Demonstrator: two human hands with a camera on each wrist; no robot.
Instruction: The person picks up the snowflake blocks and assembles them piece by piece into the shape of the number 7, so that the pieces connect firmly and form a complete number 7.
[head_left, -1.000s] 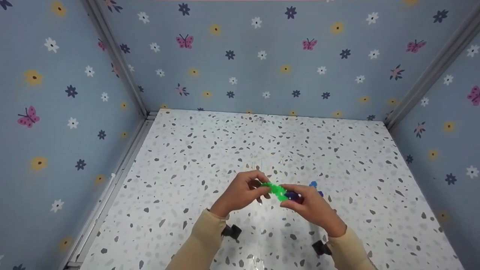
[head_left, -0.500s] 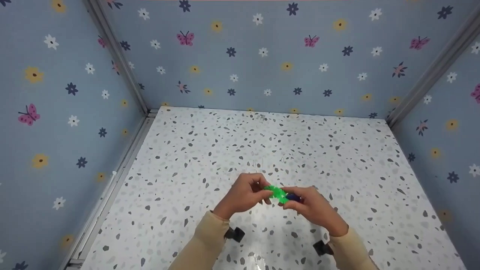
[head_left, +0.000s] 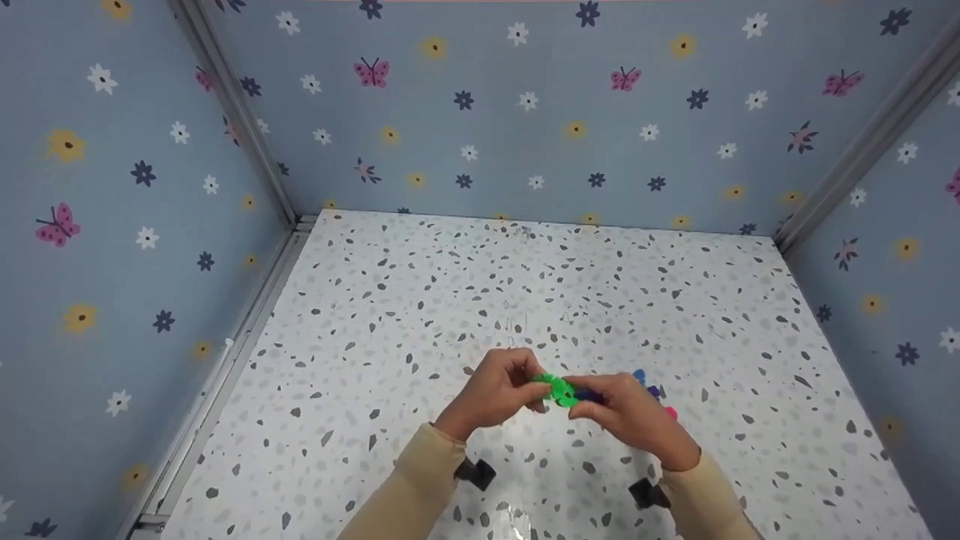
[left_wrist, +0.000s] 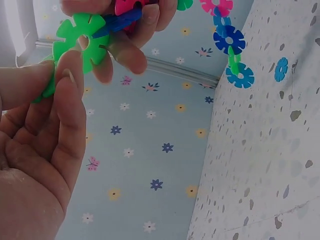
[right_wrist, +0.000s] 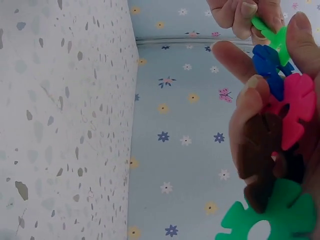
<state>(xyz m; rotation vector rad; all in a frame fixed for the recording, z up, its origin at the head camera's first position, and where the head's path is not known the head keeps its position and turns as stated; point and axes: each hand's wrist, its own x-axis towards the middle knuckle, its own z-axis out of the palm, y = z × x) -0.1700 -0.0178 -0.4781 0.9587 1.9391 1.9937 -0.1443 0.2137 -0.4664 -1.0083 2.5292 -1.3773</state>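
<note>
Slotted plastic flower discs are linked in a chain between the hands. My left hand (head_left: pixel 491 391) pinches a green disc (left_wrist: pixel 47 85) at the chain's end between thumb and fingers. It is slotted edge-on into another green disc (left_wrist: pixel 87 45). My right hand (head_left: pixel 628 411) grips the chain just beyond, around a dark blue disc (right_wrist: pixel 270 70) and a pink disc (right_wrist: pixel 297 110). A brown disc (right_wrist: pixel 260 150) and a teal-green disc (right_wrist: pixel 280 215) follow along its palm. Farther down hang a blue disc (left_wrist: pixel 228 40) and a lighter blue disc (left_wrist: pixel 240 75).
The white speckled table (head_left: pixel 450 285) lies beneath both hands. Blue flower-patterned panels (head_left: pixel 510 112) with metal edge rails (head_left: pixel 240 112) enclose it at the back and sides. Another light blue disc (left_wrist: pixel 281 70) shows against the table in the left wrist view.
Both hands have shifted slightly right and down in the head view, still holding the green discs. Behind the right hand, the chain's tail drops out of sight, then reappears with a pink disc showing.
</note>
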